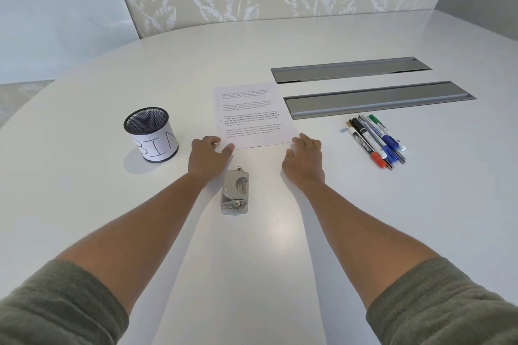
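Observation:
A printed sheet of paper (249,115) lies flat on the white table (252,246), in the middle. My left hand (208,155) rests at the sheet's near left corner, thumb touching the paper's edge, fingers loosely curled. My right hand (304,159) rests at the near right corner, its fingertips at the paper's edge. Neither hand has lifted the sheet. A grey hole punch (235,193) lies on the table between my forearms, just behind the hands.
A black mesh cup labelled BIN (151,137) stands at the left. Several markers and pens (377,140) lie in a bunch at the right, with a small paper clip (343,130) beside them. Two grey cable-slot covers (378,99) sit behind the paper.

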A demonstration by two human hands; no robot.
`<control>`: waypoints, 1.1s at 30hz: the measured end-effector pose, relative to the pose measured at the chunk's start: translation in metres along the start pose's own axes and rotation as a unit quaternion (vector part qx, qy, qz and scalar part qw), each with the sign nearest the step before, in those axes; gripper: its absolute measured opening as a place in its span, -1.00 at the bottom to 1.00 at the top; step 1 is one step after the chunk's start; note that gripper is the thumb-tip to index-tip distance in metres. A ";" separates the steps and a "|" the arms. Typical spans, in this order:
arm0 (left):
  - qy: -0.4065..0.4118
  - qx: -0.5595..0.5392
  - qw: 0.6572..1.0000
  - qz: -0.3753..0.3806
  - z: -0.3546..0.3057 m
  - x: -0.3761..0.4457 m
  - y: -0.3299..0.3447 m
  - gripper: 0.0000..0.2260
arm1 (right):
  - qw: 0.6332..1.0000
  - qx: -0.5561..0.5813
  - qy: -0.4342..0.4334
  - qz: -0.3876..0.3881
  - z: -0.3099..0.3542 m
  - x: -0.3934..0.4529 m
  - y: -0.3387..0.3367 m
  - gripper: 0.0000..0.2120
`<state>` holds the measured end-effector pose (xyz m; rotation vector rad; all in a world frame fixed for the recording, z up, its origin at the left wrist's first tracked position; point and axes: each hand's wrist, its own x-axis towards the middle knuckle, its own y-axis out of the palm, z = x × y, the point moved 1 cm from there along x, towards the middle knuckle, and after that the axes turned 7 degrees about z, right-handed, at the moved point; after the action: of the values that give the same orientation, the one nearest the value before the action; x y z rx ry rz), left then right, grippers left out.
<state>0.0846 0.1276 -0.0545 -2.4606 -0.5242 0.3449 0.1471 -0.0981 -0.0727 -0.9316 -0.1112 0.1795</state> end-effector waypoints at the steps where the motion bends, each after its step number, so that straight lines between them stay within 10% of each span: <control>1: 0.004 -0.022 1.000 -0.002 0.001 -0.003 0.000 -0.57 | 1.000 0.005 0.001 0.001 0.000 -0.004 0.000 -0.59; 33: -0.092 0.029 0.994 0.051 -0.003 -0.098 -0.013 -0.57 | 0.988 -0.118 -0.067 0.068 0.034 -0.120 0.019 -0.55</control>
<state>-0.0046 0.0922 -0.0324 -2.4184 -0.4583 0.6240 0.0218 -0.0849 -0.0700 -1.1637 -0.1957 0.3622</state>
